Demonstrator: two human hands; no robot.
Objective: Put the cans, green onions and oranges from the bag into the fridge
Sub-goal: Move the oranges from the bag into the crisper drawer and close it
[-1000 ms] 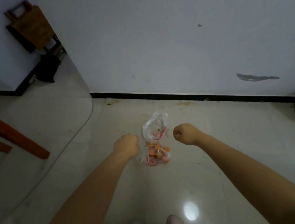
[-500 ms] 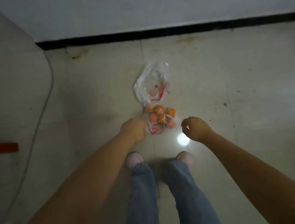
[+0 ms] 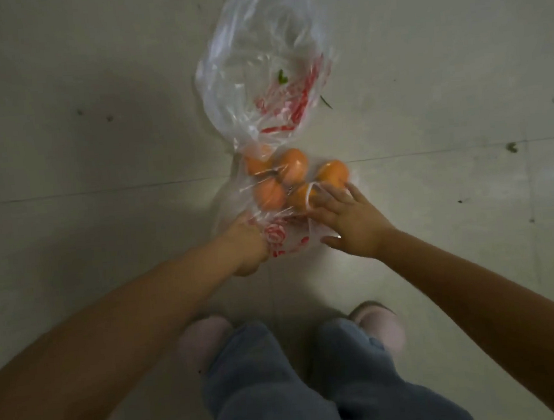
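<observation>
Right hand [image 3: 353, 223] is spreading straight fingers [image 3: 326, 197] over the oranges [image 3: 295, 180], steadying them inside the clear plastic bag [image 3: 269, 87] lying on the tiled floor [image 3: 82, 158]. Left hand [image 3: 247, 245] is bunching the bag's near edge in curled fingers, probably to lift it, both arms reaching down.

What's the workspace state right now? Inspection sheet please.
Surface: pale tiled floor, dark specks.
Job's things: clear plastic bag with red print lies on the floor; oranges inside. No cans seen.
Clutter: green scrap in the bag, another beside it.
Grippers: left hand grips the bag's near edge; right hand rests fingers on the oranges through the plastic.
Cables: nothing seen.
Surroundings: person's legs and slippers; fridge not in view.
</observation>
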